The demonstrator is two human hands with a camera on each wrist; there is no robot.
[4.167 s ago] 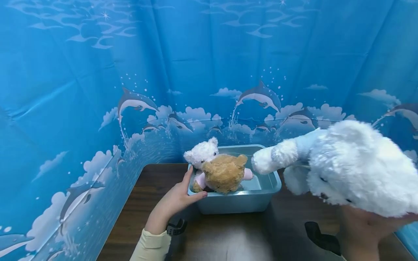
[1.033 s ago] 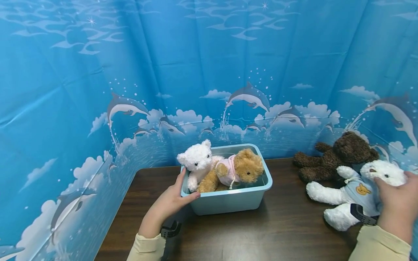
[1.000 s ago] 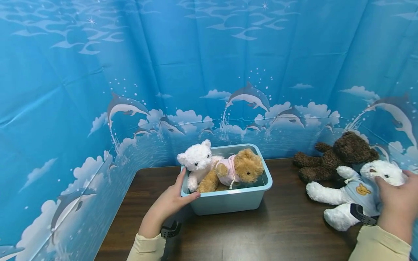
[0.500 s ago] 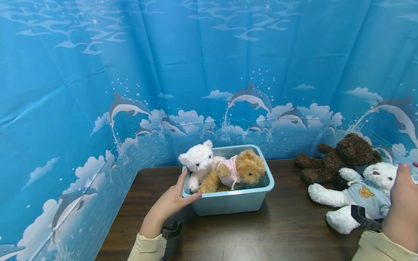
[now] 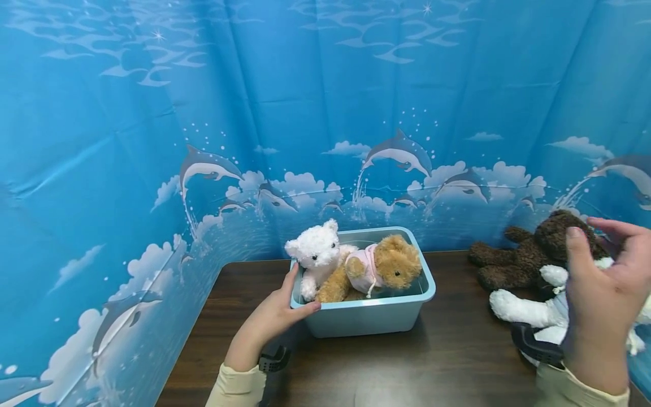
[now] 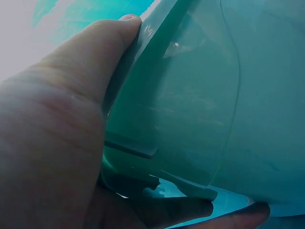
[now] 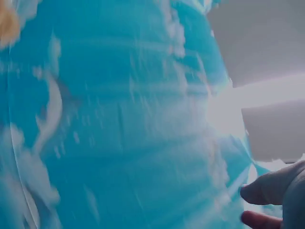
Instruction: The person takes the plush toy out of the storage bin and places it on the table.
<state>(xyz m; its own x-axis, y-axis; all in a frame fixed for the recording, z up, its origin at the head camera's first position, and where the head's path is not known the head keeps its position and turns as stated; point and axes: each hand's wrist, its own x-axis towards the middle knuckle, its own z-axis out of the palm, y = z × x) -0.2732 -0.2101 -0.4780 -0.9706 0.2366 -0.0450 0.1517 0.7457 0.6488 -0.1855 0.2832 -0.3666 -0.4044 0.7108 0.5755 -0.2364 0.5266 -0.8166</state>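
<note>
My left hand [image 5: 291, 301] grips the front left corner of a light blue plastic bin [image 5: 366, 317]; in the left wrist view its thumb [image 6: 90, 62] lies over the bin's rim [image 6: 157, 19]. In the bin lie a white plush cat [image 5: 316, 254] and a tan bear in a pink hoodie [image 5: 381, 268]. My right hand [image 5: 596, 251] hovers with loosely spread fingers over a white bear in a blue shirt [image 5: 519, 308], holding nothing. That bear lies on the table at the right and is partly hidden by the hand. A dark brown bear [image 5: 529, 254] lies just behind it.
The dark wooden table [image 5: 447, 362] is closed in at the back and on the left by a blue dolphin-print curtain [image 5: 325, 113]. The right wrist view is blurred, showing mostly curtain and my fingertips [image 7: 267, 191]. A black wrist strap [image 5: 534, 345] sits on my right forearm.
My right hand set the white bear down beside the brown bear, then let go of its head and rose above it. The left hand stayed on the bin.
</note>
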